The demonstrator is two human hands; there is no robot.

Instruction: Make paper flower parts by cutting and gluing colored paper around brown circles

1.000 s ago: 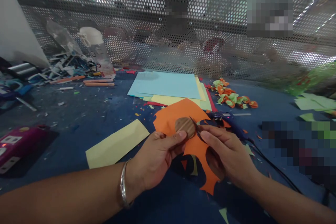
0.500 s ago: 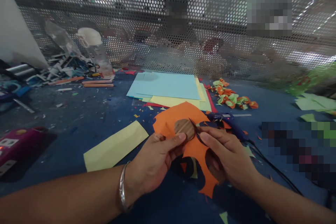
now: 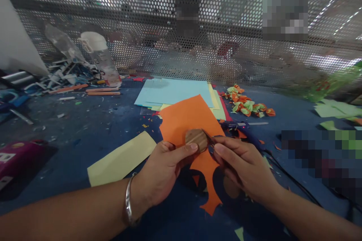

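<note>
My left hand (image 3: 165, 169), with a silver bangle on the wrist, is closed on a sheet of orange paper (image 3: 189, 115). Its thumb presses a round wooden disc (image 3: 196, 139) with striped grain flat against the sheet. My right hand (image 3: 241, 162) is closed around scissors (image 3: 209, 135); their dark blades lie at the disc's right edge, on the orange paper, and their handles are mostly hidden by the fingers. A curved, cut-away strip of the orange sheet hangs below the disc. Under the right hand is a dim brown rounded shape I cannot identify.
Stacked coloured paper (image 3: 175, 92) lies ahead, with a pale yellow strip (image 3: 121, 158) at left. Orange and green paper pieces (image 3: 249, 103) and a corded dark blue tool (image 3: 251, 135) are at right. A bottle (image 3: 100, 58) stands before the perforated metal screen (image 3: 135, 15). A purple power strip (image 3: 17, 158) sits left.
The orange paper has turned and shifted left under the disc, its top corner now higher over the stack. Both hands stay close together, and the scissor blades appear closer together.
</note>
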